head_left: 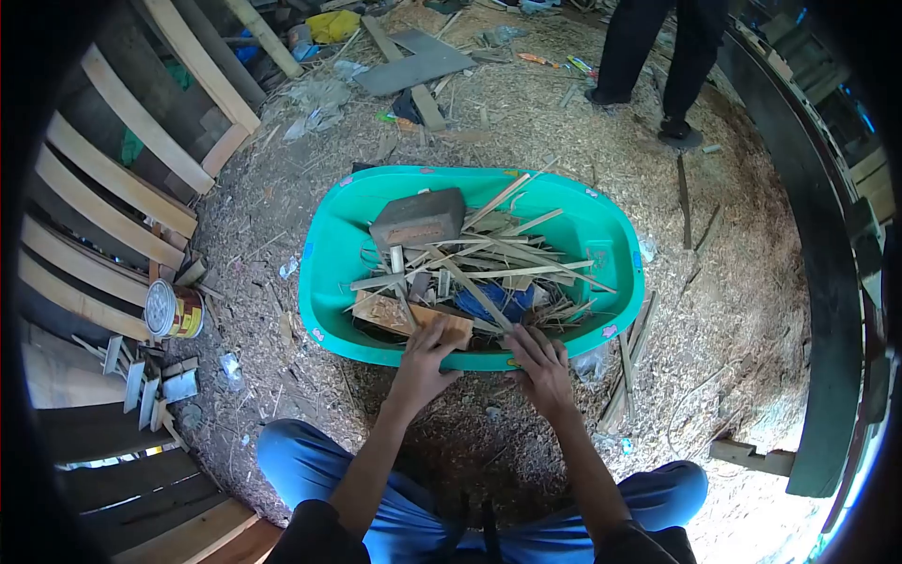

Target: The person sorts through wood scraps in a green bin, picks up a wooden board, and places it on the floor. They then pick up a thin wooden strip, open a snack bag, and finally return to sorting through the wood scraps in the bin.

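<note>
A person in blue trousers crouches over a large turquoise plastic tub (329,254) that sits on a floor (752,282) thick with sawdust and wood shavings. The tub is heaped with thin pale wooden slats and offcuts (489,258), lying crisscross at all angles; a dark grey rectangular block (418,218) rests on top of them towards the far left of the tub, and a patch of something blue (493,303) shows beneath the slats near the middle.

The left hand (427,362) reaches over the tub's near rim, its fingers spread and curled down onto a flat light-brown piece of wood (446,324) lying just inside the edge; it touches the piece, but whether it has a firm grip cannot be told. The right hand (540,362) lies just beside it on the near rim, fingers loosely open and pointing into the tub, their tips at the ends of the nearest slats, holding nothing that can be made out.

To the left of the tub, well apart from it, a round metal tin with a yellow label (174,310) stands among small wood scraps, with curved pale wooden planks (113,179) stacked behind it. More loose slats (625,367) lie on the floor by the tub's right end. At the far side, another person's dark-trousered legs (658,56) stand on the shavings.
</note>
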Demonstrator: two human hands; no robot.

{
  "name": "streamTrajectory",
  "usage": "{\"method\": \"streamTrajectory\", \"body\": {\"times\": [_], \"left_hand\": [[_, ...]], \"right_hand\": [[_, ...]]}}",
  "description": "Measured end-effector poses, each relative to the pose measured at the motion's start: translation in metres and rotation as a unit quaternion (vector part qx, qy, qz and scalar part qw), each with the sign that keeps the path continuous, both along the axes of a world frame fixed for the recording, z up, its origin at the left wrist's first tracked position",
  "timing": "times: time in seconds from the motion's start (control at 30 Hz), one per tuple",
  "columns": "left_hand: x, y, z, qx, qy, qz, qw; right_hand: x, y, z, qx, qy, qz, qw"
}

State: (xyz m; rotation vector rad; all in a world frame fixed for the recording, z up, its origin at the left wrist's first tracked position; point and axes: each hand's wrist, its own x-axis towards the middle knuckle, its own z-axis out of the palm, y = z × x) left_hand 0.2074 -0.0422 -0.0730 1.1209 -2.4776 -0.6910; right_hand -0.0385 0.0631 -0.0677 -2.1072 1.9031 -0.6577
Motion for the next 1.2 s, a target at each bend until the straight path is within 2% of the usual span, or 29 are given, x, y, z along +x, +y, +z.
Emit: {"method": "streamTrajectory", "body": {"times": [0.03, 0.17, 0.2, 0.27, 0.33, 0.4, 0.53, 0.6, 0.63, 0.77, 0.87, 0.97, 1.03, 1.13, 1.2], "left_hand": [[-0.001, -0.002, 0.004, -0.011, 0.014, -0.015, 1.000], [0.004, 0.003, 0.028, 0.028, 0.012, 0.029, 0.999], [0.003, 0.005, 0.050, 0.019, 0.016, 0.043, 0.999], [0.010, 0.014, 0.104, 0.051, 0.045, 0.031, 0.997], [0.028, 0.029, 0.156, 0.087, 0.061, 0.070, 0.992], [0.041, 0.043, 0.228, 0.154, 0.213, 0.132, 0.956], [0.075, 0.071, 0.357, 0.183, 0.242, 0.212, 0.929], [0.094, 0.075, 0.439, 0.328, 0.333, 0.273, 0.841], [0.108, 0.072, 0.475, 0.288, 0.317, 0.266, 0.864], [0.166, 0.049, 0.621, 0.241, 0.282, 0.306, 0.877], [0.215, 0.026, 0.649, 0.214, 0.231, 0.309, 0.898], [0.253, 0.001, 0.662, 0.136, 0.210, 0.318, 0.914], [0.266, -0.014, 0.671, 0.125, 0.202, 0.326, 0.915], [0.288, -0.052, 0.682, 0.113, 0.249, 0.303, 0.913], [0.300, -0.065, 0.679, 0.136, 0.251, 0.330, 0.900]], "right_hand": [[-0.004, -0.004, -0.004, -0.002, 0.001, 0.005, 1.000], [-0.011, 0.003, 0.012, -0.012, 0.004, -0.045, 0.999], [-0.008, 0.005, 0.028, -0.010, -0.013, -0.069, 0.997], [0.013, 0.020, 0.093, 0.026, -0.037, -0.142, 0.989], [0.028, 0.033, 0.147, 0.074, -0.045, -0.163, 0.983], [0.043, 0.044, 0.191, 0.108, -0.050, -0.147, 0.982], [0.098, 0.030, 0.345, 0.164, -0.079, -0.068, 0.981], [0.127, 0.011, 0.421, 0.153, -0.113, 0.001, 0.982], [0.144, -0.001, 0.459, 0.130, -0.094, 0.008, 0.987], [0.203, -0.057, 0.581, 0.116, -0.126, 0.016, 0.985], [0.238, -0.091, 0.627, 0.079, -0.112, 0.013, 0.990], [0.260, -0.114, 0.660, 0.053, -0.160, 0.027, 0.985], [0.266, -0.119, 0.672, 0.071, -0.169, 0.028, 0.983], [0.267, -0.149, 0.678, 0.035, -0.150, 0.022, 0.988], [0.268, -0.167, 0.666, 0.087, -0.243, 0.006, 0.966]]}}
